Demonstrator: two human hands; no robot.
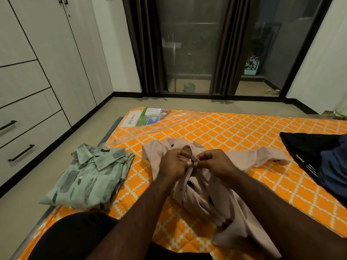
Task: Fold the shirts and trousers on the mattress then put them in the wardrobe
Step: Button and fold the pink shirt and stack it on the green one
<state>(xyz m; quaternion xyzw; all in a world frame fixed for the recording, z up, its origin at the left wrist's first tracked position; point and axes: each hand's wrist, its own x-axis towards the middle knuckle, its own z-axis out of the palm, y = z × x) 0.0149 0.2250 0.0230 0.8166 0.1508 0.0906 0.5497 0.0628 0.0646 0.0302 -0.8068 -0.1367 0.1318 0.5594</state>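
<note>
Head view: a pale beige shirt [199,196] is seen lying crumpled in the middle of the orange patterned mattress [244,139], with one sleeve [270,156] thrown out to the right. The left hand [173,165] and the right hand [216,164] are brought together over the shirt front just below the collar. Each is pinched on an edge of the fabric, and a button appears to be being fastened there, though the button itself is hidden by the fingertips.

A green patterned shirt [88,177] is laid folded at the near left and reaches over the left edge of the mattress. Dark garments [308,152] are heaped at the right edge. The wardrobe [37,72] is shut, along the left wall.

Several faults can be expected from here. If the two fabric edges are pulled apart before the button is through, the fastening is likely to be lost. If the bunched lower half is not smoothed flat, creases would be pressed into the fold. The green shirt could be nudged off the edge by an elbow, and its fold would be undone.
</note>
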